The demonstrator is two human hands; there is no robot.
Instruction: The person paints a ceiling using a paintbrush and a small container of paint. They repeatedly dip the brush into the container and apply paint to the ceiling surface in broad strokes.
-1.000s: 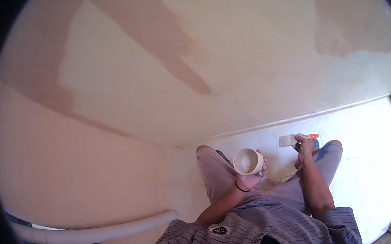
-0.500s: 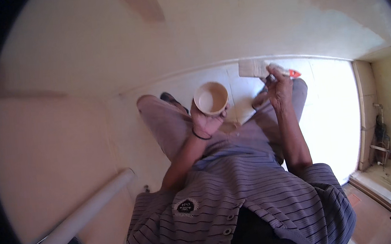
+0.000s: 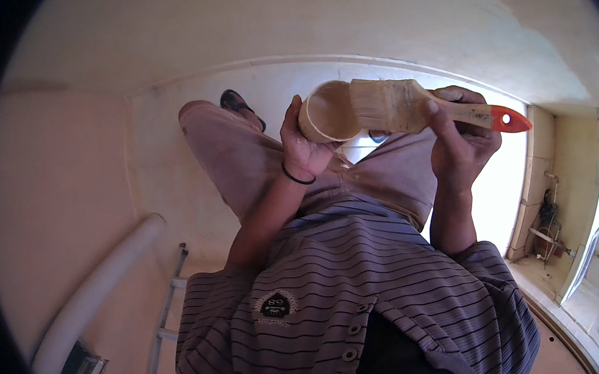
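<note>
Your left hand [image 3: 305, 151] is wrapped around the pale bowl [image 3: 327, 115] just above the middle of the frame, thumb up along its left side, the other fingers mostly hidden beneath. Your right hand [image 3: 463, 144], well apart from the left, is clamped on the handle of the wide brush [image 3: 400, 104], thumb on the near face, with the red handle end pointing toward the right of the frame. The bristles overlap the bowl's right rim in this view (whether they touch it, I cannot tell). The bowl's mouth faces up toward you and looks a little tilted; how much it holds is not clear. As I judge it, the likeliest trouble is a spill: pressing the bristles hard on that rim could tip the bowl, since only one hand supports it. If the brush is loaded, drips could land on your trousers [image 3: 230, 168] or on the floor [image 3: 188, 179] left of centre. A slick handle might also turn in your grip. The ladder [image 3: 159, 356] at lower left could be knocked if your left elbow swings wide.
</note>
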